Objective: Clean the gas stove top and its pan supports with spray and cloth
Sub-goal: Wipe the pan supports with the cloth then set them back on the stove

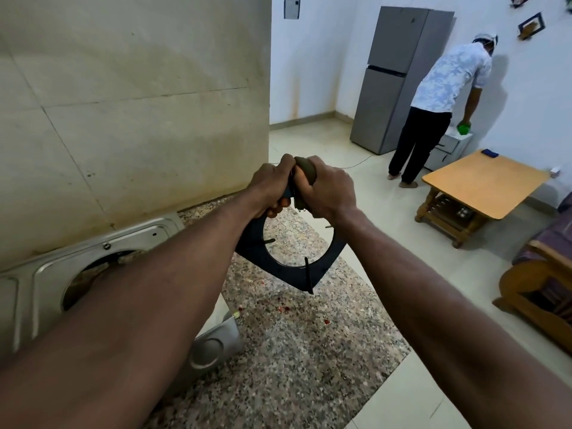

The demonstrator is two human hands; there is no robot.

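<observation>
– Left hand [271, 185], what was it doing?
– It was curled round the upper corner of the black pan support [291, 258], fingertips tucked under the edge, at the centre of the frame.
– And the right hand [329, 190]?
– Closed round an olive-brown cloth [306, 171], just beside the left hand. The cloth was bunched between the two hands and pressed on that same corner (how far it wrapped round the metal, I could not tell).
– Where was the support itself?
– Held up off the surface and tilted, hanging below the hands. Its round opening faced the camera and its prongs pointed inward. The speckled granite counter [294, 351] showed behind and below it, across the lower middle.
– The stove top?
– The steel stove top [145, 239] sat at the lower left against the tiled wall [123, 88], partly hidden by the left forearm. One round burner opening showed beside that forearm.
– Anything else in view?
– At the upper right another person [445, 88] stood with back turned, bent toward a small white cabinet [445, 148], one hand on something green [463, 127]. A grey fridge [399, 72] stood just left of them. A low wooden table [483, 184] was at the middle right.
</observation>
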